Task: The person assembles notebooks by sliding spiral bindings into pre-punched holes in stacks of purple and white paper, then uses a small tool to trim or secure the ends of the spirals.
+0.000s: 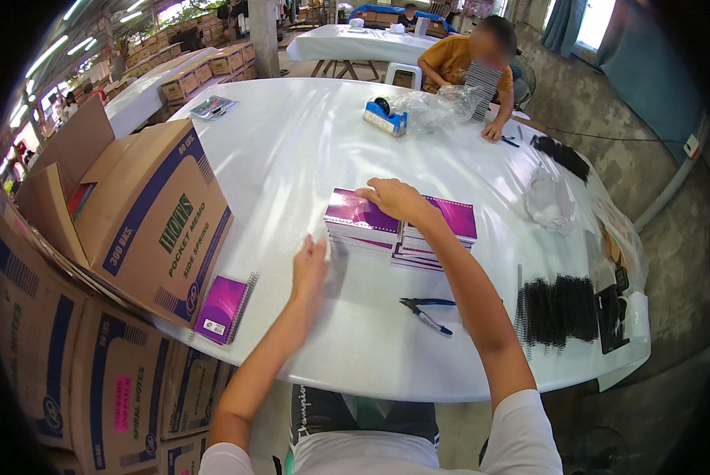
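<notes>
Two stacks of small purple notebooks stand side by side on the white table, the left stack [363, 212] and the right stack [452, 215]. Rows of punched holes run along their edges. My right hand [398, 199] reaches across the top of the left stack, fingers stretched over its cover toward the far edge; its thumb is hidden. Just left of that stack, my left hand [311, 269] is raised with its fingers extended and nothing visible in them. Dark-handled pliers [426, 311] lie nearer to me. A spiral-bound purple notebook [223, 310] rests at the left.
Large cardboard boxes [161, 226] crowd the left side. Black spiral coils [557, 313] lie at the right. A blue tape dispenser [385, 119] stands farther back. Across the table a person [470, 67] handles striped sheets near clear plastic. A flat plastic package [213, 108] sits far left.
</notes>
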Motion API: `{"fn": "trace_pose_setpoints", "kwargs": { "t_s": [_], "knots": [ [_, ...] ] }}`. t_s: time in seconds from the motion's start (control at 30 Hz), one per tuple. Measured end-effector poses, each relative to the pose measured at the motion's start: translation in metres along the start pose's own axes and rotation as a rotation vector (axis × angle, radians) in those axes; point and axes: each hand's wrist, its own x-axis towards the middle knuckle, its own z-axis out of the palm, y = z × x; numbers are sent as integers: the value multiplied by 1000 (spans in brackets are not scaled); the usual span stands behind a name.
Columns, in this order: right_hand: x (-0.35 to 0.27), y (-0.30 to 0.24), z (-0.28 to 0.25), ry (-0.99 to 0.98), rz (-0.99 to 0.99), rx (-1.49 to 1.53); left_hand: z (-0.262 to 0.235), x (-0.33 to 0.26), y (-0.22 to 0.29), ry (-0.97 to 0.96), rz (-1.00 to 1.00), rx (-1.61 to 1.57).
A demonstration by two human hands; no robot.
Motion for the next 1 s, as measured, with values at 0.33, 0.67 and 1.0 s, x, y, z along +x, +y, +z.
{"fn": "trace_pose_setpoints", "kwargs": {
  "t_s": [0.33, 0.67, 1.0],
  "knots": [
    [74, 18, -1, -482, 318, 187, 33, 20, -35, -108, -185, -279],
    [70, 30, 18, -798, 366, 649, 17, 70, -36, -20, -165, -303],
    [43, -1, 36, -666, 424, 1006, -73, 158, 15, -517, -192, -8]
  ]
}}
